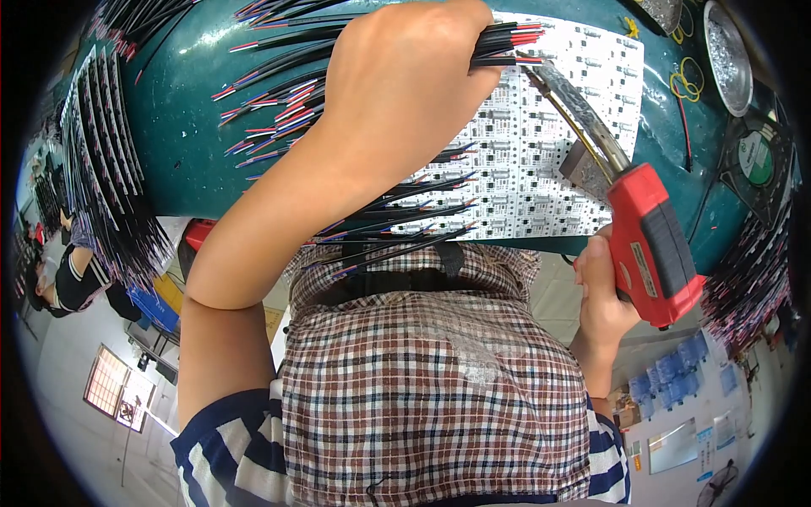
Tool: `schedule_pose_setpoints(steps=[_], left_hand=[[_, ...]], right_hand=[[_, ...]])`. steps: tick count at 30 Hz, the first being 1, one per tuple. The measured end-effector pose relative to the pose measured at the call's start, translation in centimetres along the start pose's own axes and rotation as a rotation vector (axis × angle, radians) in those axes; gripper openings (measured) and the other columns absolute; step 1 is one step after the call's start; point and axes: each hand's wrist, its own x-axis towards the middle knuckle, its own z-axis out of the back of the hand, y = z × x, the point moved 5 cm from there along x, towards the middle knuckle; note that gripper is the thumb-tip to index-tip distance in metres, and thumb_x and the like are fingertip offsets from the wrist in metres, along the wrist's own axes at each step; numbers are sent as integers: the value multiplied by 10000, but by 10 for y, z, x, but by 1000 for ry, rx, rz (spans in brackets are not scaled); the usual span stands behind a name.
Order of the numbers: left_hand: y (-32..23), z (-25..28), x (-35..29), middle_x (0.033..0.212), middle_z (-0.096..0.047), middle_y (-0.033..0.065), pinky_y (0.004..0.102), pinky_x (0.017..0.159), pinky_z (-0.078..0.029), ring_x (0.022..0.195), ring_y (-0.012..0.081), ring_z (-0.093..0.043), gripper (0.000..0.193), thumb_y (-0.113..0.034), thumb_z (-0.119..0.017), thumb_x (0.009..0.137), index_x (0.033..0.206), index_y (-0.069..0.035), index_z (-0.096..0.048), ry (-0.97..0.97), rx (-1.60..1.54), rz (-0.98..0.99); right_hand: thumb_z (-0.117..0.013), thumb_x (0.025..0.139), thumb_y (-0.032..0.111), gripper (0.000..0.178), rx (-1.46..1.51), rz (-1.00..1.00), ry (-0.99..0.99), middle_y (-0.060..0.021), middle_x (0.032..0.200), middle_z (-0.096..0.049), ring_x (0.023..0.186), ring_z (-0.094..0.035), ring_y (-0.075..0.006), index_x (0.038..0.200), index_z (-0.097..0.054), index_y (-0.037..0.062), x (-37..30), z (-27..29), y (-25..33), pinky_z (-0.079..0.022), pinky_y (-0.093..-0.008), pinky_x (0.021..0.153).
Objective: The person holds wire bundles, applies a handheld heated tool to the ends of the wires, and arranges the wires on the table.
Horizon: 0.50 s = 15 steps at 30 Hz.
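a green table [182,160] spans the upper part of the view; below it, the person wears a checked apron [431,389] over a striped shirt; on the table lies a white sheet of circuit boards [515,198], reaching nearly to the table's near edge, with rows of small black parts across it; a large stack of black wires [101,169] fans over the table at the left, and another wire stack [748,283] lies at the far right; loose wires [291,68] with red, white and blue ends are spread under and beside the left forearm, some reaching onto the sheet.

the left hand [414,76], seen from its back, is closed over the sheet's upper left part; the right hand [604,291] is wrapped round the grip of a red soldering gun [650,245], whose barrel slants up and left over the sheet; a black fan [756,160] sits at the right, below a metal bowl [731,59]; the left hand's bundle of wires [511,38] points its red ends rightward, above the sheet; the gun's tip is at the end of the lowest wire, though i cannot tell whether they touch; a small grey-brown block [587,169] sits on the sheet beside the barrel; yellow loops [688,80] lie near the bowl.
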Motion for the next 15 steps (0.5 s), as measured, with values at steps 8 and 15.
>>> schedule_pose_setpoints(steps=[8,15], left_hand=[[0,1,1,710,-619,202,443,607,-488,684,389,-619,164,-111,-683,749,742,5,-568,32,39,-14],[8,-5,14,751,-642,218,463,702,-495,755,399,-631,213,-181,-701,742,801,16,-643,240,110,84]], right_hand=[[-645,865,-23,252,54,-3,20,-81,767,-579,489,-465,-87,1100,-566,-67,-1,1,4,-368,-235,438],[-637,865,-36,277,16,27,35,-82,804,-585,511,-481,-86,1131,-563,-57,-6,1,-1,-372,-229,446]])
